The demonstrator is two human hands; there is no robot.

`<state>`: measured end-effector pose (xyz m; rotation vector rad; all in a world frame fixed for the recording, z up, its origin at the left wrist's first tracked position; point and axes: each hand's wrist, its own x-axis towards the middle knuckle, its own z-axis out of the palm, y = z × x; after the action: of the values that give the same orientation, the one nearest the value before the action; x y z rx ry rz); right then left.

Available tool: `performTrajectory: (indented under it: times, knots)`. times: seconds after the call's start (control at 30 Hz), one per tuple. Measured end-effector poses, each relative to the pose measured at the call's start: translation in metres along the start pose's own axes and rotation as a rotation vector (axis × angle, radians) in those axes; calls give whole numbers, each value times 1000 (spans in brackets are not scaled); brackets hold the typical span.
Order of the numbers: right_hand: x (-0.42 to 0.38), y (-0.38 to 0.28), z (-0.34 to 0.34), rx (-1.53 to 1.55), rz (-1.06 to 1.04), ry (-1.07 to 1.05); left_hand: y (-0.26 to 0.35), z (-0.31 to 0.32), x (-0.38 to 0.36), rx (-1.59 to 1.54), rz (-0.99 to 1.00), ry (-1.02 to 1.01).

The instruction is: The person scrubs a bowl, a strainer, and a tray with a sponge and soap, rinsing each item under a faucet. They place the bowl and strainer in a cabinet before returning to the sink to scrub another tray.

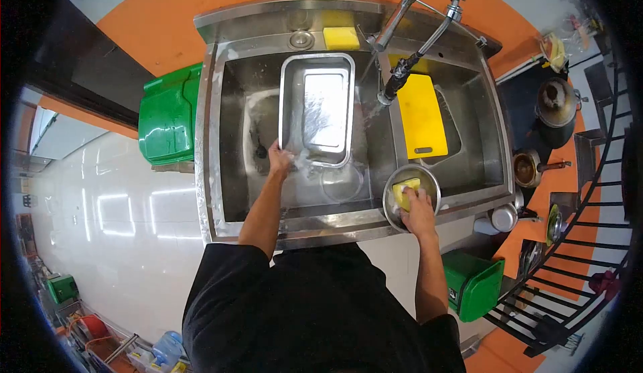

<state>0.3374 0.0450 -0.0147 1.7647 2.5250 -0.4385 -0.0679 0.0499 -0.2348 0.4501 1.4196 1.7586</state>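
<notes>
My left hand (278, 160) is closed on the lower left corner of a rectangular steel tray (287, 98), which is held over the left sink basin (234, 172). Wet suds show along the tray's near edge. In my right hand (419, 211) is a yellow sponge (406, 191), gripped inside a round metal bowl (436, 187). That bowl sits at the front of the sink, by the divider between the basins. A clear round shape, blurred by water, lies below the tray.
A yellow cutting board (423, 115) leans in the right basin. Above the divider hangs a spray faucet (395, 81). Another yellow sponge (341, 38) rests on the back ledge beside a round metal drain piece (301, 40). Green bins (167, 115) and pans (527, 168) stand at the sides.
</notes>
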Motion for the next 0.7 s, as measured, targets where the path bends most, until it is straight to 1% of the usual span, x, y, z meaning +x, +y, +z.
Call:
performTrajectory:
  times: [0.03, 0.07, 0.13, 0.17, 0.2, 0.23, 0.27, 0.3, 0.33, 0.4, 0.47, 0.53, 0.57, 0.6, 0.63, 0.67, 0.7]
  knots:
    - [0, 0, 0, 1, -4, -16, 16, 4, 0, -21, -63, 4]
    - [2, 3, 0, -1, -4, -12, 27, 4, 3, -25, -61, 2]
    - [5, 11, 2, 118, 81, -151, 47, -4, 6, 272, 60, 43]
    - [4, 10, 1, 121, 78, -150, 82, 8, -10, 207, 73, 74]
    - [1, 6, 1, 91, 39, -37, 100, 5, -15, 212, 76, 81]
    - [-2, 2, 0, 65, -1, 75, 114, -2, -18, 274, 131, 31]
    - [-3, -2, -1, 75, -10, 71, 122, -10, -18, 337, 186, -21]
    - [-5, -5, -3, 35, 21, 43, 126, -15, -17, 382, 380, -5]
    - [-5, -7, -3, -6, 51, 16, 132, -22, -19, 390, 385, -1]
    - [1, -7, 0, -7, 58, 4, 160, -29, -30, 778, 674, -19]
    - [9, 0, 11, -22, 96, -31, 183, -32, -45, 818, 677, -55]
    - [12, 10, 18, 3, 87, 9, 196, -31, -64, 983, 721, 0]
    - [13, 17, 22, 12, 65, 2, 202, -30, -72, 984, 718, -12]
    - [14, 19, 22, 19, 43, -4, 208, -31, -80, 1065, 765, -9]
    - [15, 20, 21, 21, 64, -42, 213, -32, -86, 1144, 814, -6]
    - [15, 22, 20, 20, 71, -40, 217, -32, -91, 1140, 815, -13]
    - [15, 23, 19, 15, -3, -33, 221, -34, -95, 1193, 897, -10]
